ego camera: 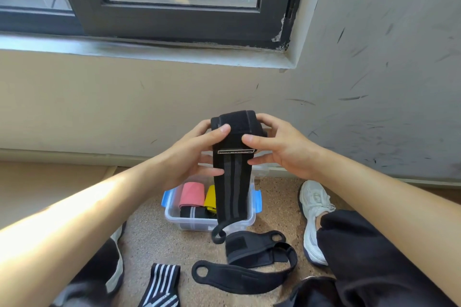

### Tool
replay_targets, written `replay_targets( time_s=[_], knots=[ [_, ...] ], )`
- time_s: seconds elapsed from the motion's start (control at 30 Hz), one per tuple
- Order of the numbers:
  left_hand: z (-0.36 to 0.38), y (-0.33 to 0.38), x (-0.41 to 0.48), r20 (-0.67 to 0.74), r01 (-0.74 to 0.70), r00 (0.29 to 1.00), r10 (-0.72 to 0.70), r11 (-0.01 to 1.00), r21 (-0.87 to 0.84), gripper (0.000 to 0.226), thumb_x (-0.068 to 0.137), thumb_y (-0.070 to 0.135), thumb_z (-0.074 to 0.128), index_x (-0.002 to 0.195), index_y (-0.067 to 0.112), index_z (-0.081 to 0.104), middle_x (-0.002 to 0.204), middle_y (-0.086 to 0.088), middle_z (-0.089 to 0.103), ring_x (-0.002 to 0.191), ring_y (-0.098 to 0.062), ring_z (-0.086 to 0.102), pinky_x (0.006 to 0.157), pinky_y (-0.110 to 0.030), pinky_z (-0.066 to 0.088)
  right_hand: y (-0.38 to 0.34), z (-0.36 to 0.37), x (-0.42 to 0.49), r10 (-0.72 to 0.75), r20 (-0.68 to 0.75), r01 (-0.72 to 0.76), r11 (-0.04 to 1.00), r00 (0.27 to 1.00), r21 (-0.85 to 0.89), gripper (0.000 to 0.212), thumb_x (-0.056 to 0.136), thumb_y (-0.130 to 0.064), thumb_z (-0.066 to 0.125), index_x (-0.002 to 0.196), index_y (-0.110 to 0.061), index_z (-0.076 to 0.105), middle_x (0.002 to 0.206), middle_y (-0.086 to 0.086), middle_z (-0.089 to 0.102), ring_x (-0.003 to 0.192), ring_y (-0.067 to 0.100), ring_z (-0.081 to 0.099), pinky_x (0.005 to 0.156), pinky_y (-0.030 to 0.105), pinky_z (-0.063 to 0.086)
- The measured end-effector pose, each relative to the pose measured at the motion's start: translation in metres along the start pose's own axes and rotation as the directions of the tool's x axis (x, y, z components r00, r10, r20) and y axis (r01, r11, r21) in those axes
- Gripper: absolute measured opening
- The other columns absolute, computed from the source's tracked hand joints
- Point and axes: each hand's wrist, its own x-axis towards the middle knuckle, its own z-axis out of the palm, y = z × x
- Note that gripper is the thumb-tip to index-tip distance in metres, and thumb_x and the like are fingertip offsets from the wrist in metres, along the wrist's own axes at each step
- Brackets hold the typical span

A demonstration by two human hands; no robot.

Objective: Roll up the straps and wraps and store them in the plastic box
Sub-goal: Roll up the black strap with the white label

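- While both hands hold it up above the box, the black wrist wrap [233,189] hangs with its long axis running top to bottom in the head view. Its rolled part is at the top and its loose tail points down at the floor [149,239].
- The left hand [199,154] grips the left side of the roll, thumb on the front face and fingers curled behind.
- The right hand [282,149] grips the right side in the same way, so the two hands sit close together with only the wrap's width between them.
- A narrow label strip [235,151] crosses the wrap just below the roll; its writing is too small to read.
- Two grey stripes run lengthwise down the tail, which ends in a thumb loop [219,233] hanging in front of the box's near wall; whether it touches the wall cannot be told.
- The clear plastic box [174,217], with blue latches [258,200] at its sides, stands on the floor below the hands.
- Inside it lie a pink roll [192,194], a yellow roll [210,198] and a black roll with a white stripe [193,213].
- Nearer the person, a black strap [237,276] with a ring hole at its end lies unrolled on the floor, and a black-and-white striped wrap [162,284] lies to its left.
- A white shoe [313,217] rests on the floor to the right of the box.
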Motion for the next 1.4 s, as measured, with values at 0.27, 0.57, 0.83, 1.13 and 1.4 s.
replay_targets(
  time_s=[0.27,0.57,0.83,1.13,1.4],
  knots=[
    [-0.003,0.001,0.005,-0.083,-0.066,0.994,0.065,0.998,-0.018,0.053,0.08,0.04,0.075,0.13,0.03,0.061,0.119,0.003,0.075,0.109,-0.026,0.074,0.091,-0.04,0.057,-0.003,0.001,0.0,0.049,0.071,-0.044,0.997,0.996,-0.065,0.055,0.086,-0.03,0.073,0.137,-0.03,0.054,0.13,0.006,0.064,0.113,0.026,0.07,0.089,0.044,0.061],
    [-0.008,-0.004,0.006,-0.048,-0.156,0.987,0.153,0.985,-0.067,0.065,0.077,0.01,0.077,0.136,0.028,0.057,0.12,-0.011,0.073,0.118,-0.032,0.07,0.1,-0.044,0.056,-0.007,0.005,-0.002,0.156,0.099,-0.163,0.984,0.983,0.065,0.059,0.089,-0.055,0.066,0.137,-0.022,0.055,0.134,0.016,0.064,0.111,0.034,0.071,0.083,0.047,0.06],
    [-0.006,0.001,0.0,0.015,-0.017,1.0,0.017,1.0,-0.002,0.06,0.08,0.033,0.076,0.136,0.036,0.057,0.129,-0.003,0.071,0.114,-0.027,0.072,0.091,-0.044,0.058,-0.008,0.004,-0.002,0.098,0.038,-0.102,0.986,0.994,0.13,0.058,0.084,-0.033,0.074,0.137,-0.016,0.055,0.134,0.018,0.063,0.108,0.038,0.071,0.075,0.04,0.061],
    [-0.004,0.0,0.003,-0.052,0.108,0.993,-0.108,0.994,0.0,0.059,0.076,0.063,0.072,0.126,0.034,0.064,0.102,0.0,0.075,0.1,-0.026,0.073,0.087,-0.04,0.055,-0.004,0.001,-0.001,-0.003,0.035,0.002,0.999,0.999,0.038,0.057,0.087,-0.003,0.074,0.136,-0.026,0.055,0.125,0.012,0.061,0.112,0.03,0.07,0.086,0.043,0.061],
    [-0.002,-0.001,0.006,-0.133,-0.012,0.991,0.005,0.999,-0.049,0.061,0.074,0.035,0.081,0.13,0.028,0.058,0.116,-0.001,0.076,0.1,-0.025,0.075,0.083,-0.036,0.055,-0.01,0.002,-0.004,0.184,0.1,-0.186,0.982,0.978,0.013,0.052,0.089,-0.055,0.064,0.134,-0.029,0.06,0.128,0.014,0.066,0.111,0.039,0.069,0.083,0.046,0.06]
  ],
)
